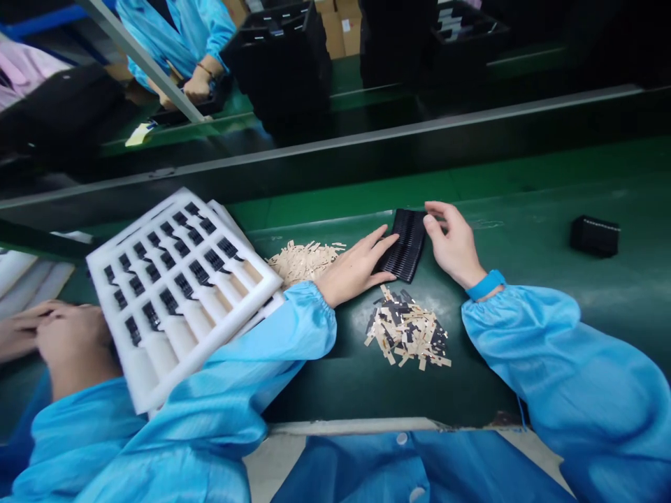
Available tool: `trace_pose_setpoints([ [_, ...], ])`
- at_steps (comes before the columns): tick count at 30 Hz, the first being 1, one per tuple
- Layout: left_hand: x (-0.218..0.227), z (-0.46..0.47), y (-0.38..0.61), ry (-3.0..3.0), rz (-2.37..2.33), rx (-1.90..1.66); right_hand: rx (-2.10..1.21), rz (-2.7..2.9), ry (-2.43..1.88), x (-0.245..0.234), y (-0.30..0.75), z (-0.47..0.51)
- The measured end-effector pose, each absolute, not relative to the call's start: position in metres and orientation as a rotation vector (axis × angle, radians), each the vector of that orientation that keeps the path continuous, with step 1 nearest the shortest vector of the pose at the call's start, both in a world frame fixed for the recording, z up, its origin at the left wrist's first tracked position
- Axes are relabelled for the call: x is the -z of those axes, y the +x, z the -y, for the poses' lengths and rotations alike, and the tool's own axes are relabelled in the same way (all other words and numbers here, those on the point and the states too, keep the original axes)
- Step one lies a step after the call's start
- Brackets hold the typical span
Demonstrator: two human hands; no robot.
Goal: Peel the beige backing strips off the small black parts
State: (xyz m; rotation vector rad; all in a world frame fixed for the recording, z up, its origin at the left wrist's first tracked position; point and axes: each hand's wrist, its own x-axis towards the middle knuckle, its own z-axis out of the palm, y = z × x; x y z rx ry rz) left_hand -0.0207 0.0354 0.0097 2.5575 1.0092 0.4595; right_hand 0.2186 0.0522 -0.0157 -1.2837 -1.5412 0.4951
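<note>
A stack of thin black ribbed strips [406, 244] stands on the green belt [503, 377] between my hands. My left hand [354, 269] presses its fingers against the stack's left side, and my right hand [453, 244] grips its upper right end. Below the stack lies a loose pile of mixed tan and black strips [406, 332]. A heap of tan strips [304, 262] lies to the left of my left hand, just above my left wrist. My blue sleeves cover both forearms, and a blue band circles my right wrist.
A white foam tray with rows of slots [178, 297] lies left of the heap, over my left sleeve. A co-worker's hands [68, 335] are at far left. A small black stack [594, 236] sits on the belt at right. Beyond a raised rail [335, 143], another person in blue [178, 42] works among black stacked trays [280, 63].
</note>
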Motion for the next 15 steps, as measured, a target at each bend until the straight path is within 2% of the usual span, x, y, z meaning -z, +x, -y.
trace_pose_setpoints([
  [5,-0.009,-0.038,-0.006,2.552,-1.01,-0.391,-0.491,1.796,-1.397,0.015,0.228,-0.063],
  [15,-0.011,-0.026,0.007,2.555,-1.022,-0.433,-0.317,1.639,-1.387,0.014,0.241,-0.056],
])
